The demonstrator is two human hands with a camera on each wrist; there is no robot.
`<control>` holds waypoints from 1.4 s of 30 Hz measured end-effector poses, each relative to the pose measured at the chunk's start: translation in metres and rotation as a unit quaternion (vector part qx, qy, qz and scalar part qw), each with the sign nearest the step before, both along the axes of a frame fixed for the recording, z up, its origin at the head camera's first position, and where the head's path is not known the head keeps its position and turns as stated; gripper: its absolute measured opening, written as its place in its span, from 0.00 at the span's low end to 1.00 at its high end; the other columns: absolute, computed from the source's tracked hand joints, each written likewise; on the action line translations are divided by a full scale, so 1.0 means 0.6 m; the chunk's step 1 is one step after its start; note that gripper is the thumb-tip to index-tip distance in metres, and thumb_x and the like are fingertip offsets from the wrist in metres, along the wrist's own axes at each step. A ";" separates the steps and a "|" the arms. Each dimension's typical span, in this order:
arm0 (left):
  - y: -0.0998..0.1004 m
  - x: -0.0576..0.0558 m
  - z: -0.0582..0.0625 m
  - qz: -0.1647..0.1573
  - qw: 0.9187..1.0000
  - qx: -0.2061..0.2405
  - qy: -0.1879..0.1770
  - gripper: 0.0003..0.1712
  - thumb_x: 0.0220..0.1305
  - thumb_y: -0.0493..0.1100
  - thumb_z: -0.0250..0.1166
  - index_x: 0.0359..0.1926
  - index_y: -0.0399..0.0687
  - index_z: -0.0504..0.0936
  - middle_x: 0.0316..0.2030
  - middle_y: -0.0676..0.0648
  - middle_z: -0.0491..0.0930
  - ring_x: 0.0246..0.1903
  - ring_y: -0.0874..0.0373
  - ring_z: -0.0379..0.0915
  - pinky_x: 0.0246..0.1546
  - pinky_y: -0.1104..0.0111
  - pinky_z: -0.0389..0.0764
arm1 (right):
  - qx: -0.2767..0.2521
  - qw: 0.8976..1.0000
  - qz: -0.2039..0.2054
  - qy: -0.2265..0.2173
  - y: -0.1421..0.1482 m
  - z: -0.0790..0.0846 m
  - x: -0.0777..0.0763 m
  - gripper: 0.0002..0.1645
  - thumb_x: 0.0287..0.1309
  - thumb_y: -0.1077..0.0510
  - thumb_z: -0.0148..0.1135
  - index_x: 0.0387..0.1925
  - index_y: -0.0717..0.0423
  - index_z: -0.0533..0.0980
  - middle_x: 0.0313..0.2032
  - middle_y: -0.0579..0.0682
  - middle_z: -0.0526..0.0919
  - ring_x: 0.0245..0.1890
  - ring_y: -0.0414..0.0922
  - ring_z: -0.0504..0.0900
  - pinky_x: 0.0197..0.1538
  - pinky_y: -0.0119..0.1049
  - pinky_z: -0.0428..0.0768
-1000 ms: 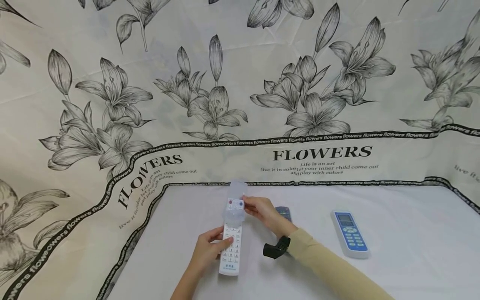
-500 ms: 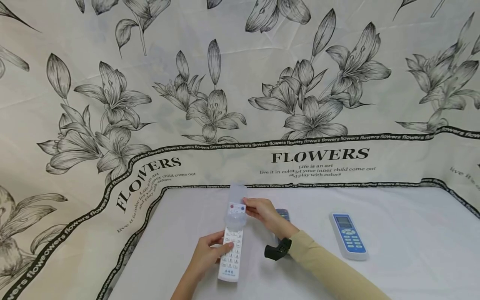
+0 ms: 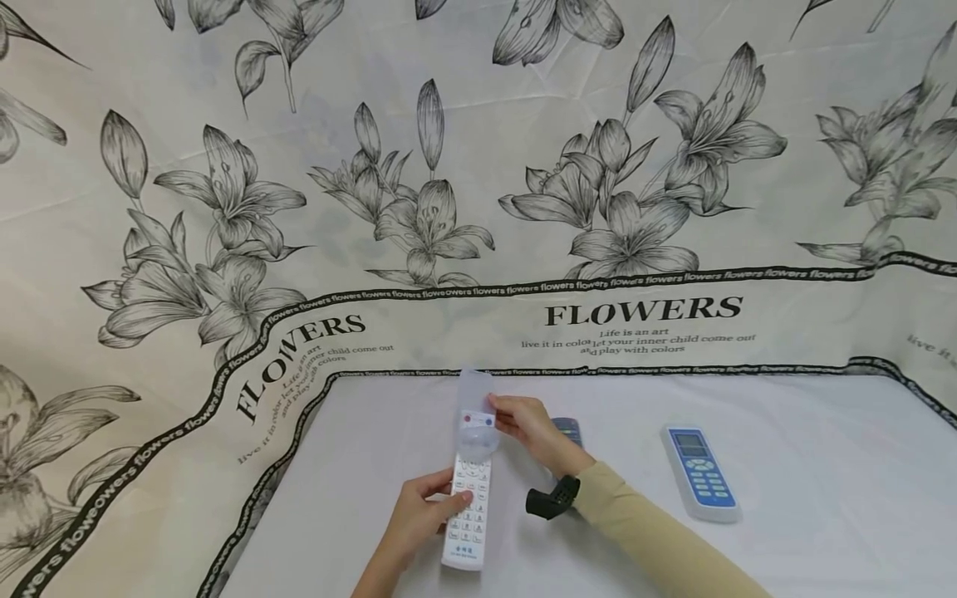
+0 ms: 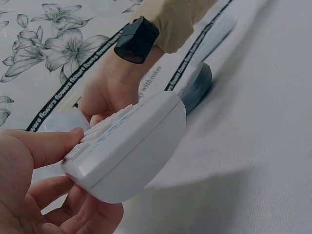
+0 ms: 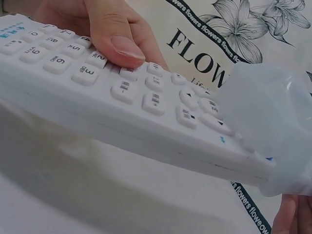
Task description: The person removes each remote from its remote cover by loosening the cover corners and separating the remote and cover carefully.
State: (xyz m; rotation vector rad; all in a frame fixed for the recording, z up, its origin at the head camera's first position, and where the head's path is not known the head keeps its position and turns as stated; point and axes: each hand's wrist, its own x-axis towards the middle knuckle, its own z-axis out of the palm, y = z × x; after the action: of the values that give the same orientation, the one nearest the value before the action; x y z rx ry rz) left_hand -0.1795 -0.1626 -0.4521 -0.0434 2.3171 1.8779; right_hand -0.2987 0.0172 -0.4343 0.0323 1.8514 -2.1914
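Left hand [image 3: 420,508] curls round the remote [image 3: 469,527]; right hand [image 3: 532,428] pinches the plastic cover [image 3: 477,442] over its twelve-o'clock end (flimsy, likely to snag): best slid straight and evenly.

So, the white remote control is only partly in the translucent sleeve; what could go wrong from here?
The bunched translucent sleeve might snag or tear on the white remote control. The left hand has its thumb on the buttons and could press one. The right hand partly hides the dark remote control in the head view, so might bump it.
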 end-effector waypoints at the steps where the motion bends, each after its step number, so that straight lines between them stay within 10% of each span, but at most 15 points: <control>1: 0.000 0.000 -0.001 0.000 1.000 0.000 0.001 0.32 0.57 0.43 0.69 0.61 0.33 0.73 0.36 0.46 0.79 0.28 0.62 0.78 0.27 0.69 0.82 | 0.000 1.000 -0.001 -0.001 0.000 -0.001 -0.001 0.22 0.64 0.59 0.56 0.53 0.74 0.73 0.30 0.43 0.82 0.32 0.35 0.79 0.40 0.25 0.80; 42: -0.007 0.007 -0.007 -0.017 1.000 -0.015 0.017 0.33 0.56 0.43 0.69 0.61 0.32 0.73 0.37 0.46 0.79 0.25 0.63 0.76 0.24 0.73 0.79 | 0.004 1.000 -0.003 -0.001 0.009 0.012 -0.020 0.24 0.64 0.60 0.57 0.57 0.73 0.71 0.32 0.42 0.83 0.33 0.34 0.78 0.40 0.25 0.78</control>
State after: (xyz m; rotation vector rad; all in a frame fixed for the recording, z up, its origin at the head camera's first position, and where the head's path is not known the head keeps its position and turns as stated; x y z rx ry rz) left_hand -0.1755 -0.1667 -0.4563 0.0241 2.3523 1.8416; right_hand -0.3104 0.0225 -0.4269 0.0417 1.8603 -2.1872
